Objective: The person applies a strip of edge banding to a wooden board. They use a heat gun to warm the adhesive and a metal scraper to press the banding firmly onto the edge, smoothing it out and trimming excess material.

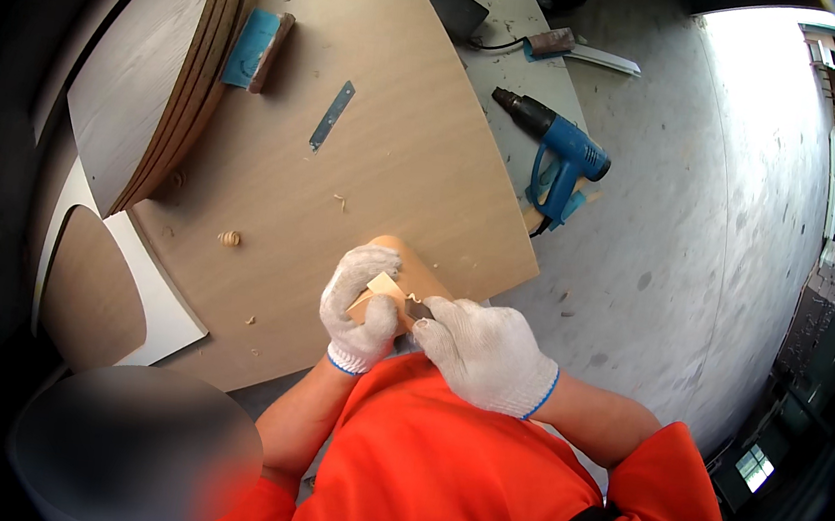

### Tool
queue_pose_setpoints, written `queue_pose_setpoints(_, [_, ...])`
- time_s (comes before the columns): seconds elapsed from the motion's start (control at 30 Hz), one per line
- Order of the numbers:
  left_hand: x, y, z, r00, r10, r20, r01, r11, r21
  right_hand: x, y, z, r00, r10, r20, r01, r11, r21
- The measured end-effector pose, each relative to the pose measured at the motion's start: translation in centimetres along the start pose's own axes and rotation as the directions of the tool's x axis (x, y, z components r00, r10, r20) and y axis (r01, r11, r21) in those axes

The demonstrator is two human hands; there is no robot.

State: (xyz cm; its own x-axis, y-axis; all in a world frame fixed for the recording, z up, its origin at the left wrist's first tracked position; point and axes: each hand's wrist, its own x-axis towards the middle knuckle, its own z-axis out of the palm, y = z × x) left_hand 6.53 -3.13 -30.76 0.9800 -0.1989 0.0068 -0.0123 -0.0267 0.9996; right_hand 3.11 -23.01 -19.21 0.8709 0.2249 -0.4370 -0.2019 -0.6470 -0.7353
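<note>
My left hand (360, 305), in a white knitted glove, is closed around a tan, wood-coloured piece (420, 275) with a rounded far end. A pale flat strip (385, 286) shows between its fingers and thumb; I cannot tell whether it is part of that piece. My right hand (491, 356), gloved likewise, grips a small dark flat blade (418, 310) against the piece's right side. A thin curled shaving (414, 298) stands at the blade. Both hands are close to my body at the near edge of a large wood-grain panel (395, 178).
On the panel lie a flat metal blade (332, 117), a brown block with a blue face (254, 51) and several curled shavings. Stacked curved boards (149, 74) stand at the left, above a white cut-out panel (162, 286). A blue heat gun (566, 154) rests beyond the right edge.
</note>
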Motion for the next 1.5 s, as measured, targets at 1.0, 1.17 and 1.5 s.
queue_pose_setpoints(1.0, [-0.7, 1.0, 0.1, 0.989, -0.149, 0.016, 0.149, 0.989, -0.005, 3.1, 2.4, -3.0, 0.960, -0.219, 0.173, 0.241, 0.964, -0.116])
queue_pose_setpoints(1.17, [-0.7, 0.6, 0.4, 0.994, -0.106, 0.018, 0.106, 0.994, -0.003, 4.5, 1.9, -4.1, 0.934, -0.197, 0.297, 0.238, 0.965, -0.107])
queue_pose_setpoints(1.5, [-0.2, 0.4, 0.3, 0.999, -0.007, 0.032, 0.006, 1.000, 0.030, 6.6, 1.4, -4.7, 0.904, -0.098, 0.416, 0.174, 0.973, -0.150])
